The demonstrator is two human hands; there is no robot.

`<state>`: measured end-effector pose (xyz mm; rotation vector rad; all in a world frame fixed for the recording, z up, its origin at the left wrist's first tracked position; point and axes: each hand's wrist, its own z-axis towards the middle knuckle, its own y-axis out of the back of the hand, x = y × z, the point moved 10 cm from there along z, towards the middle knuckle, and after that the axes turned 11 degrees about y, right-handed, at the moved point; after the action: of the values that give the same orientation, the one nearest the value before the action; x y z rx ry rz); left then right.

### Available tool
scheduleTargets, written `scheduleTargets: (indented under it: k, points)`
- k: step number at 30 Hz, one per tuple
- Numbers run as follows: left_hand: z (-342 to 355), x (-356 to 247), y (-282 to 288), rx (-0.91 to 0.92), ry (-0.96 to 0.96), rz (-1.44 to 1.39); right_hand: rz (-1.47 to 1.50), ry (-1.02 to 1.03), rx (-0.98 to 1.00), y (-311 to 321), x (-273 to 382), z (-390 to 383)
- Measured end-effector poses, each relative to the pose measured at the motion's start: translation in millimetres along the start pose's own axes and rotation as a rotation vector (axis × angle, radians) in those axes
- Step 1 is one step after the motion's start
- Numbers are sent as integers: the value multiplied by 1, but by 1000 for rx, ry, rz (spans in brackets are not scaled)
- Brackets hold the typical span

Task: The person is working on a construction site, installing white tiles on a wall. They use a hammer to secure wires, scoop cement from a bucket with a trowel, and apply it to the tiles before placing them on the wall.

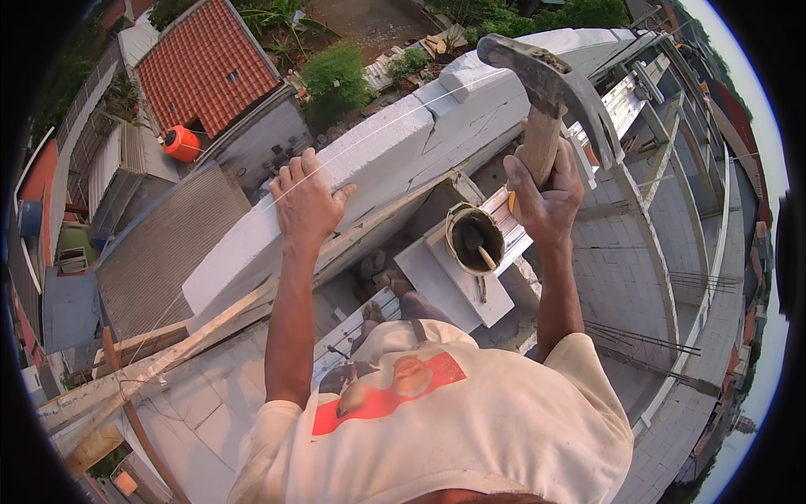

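Note:
My left hand [312, 202] rests on the top edge of a white block wall [395, 134], its fingers apart and bent over the block beside a thin white string. My right hand [547, 189] is closed around the wooden handle of a hammer [546, 80], raised at the upper right with its dark metal head above the wall. Between my arms, lower down, a round bucket [462, 227] with grey contents and a trowel [480, 250] in it stands on pale blocks [441, 294]. My feet show below, near the bucket, partly hidden by my shirt.
Timber battens [168, 361] run along the lower left of the wall. Beyond the wall are lower roofs, one of red tiles [206, 63], an orange tank [180, 143] and trees. At right, walls [638, 286] with protruding steel rods and open cavities drop away.

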<state>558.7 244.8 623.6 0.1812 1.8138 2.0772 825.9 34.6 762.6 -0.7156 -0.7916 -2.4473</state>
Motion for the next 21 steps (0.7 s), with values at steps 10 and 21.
scheduleTargets:
  k: [10,21]
  points:
    - [-58,-28,10,-106,-182,-39,263,-1468,-233,-2,-77,-463]
    - [-318,28,-221,1043,-212,-132,79,-1941,417,-18,45,-903]
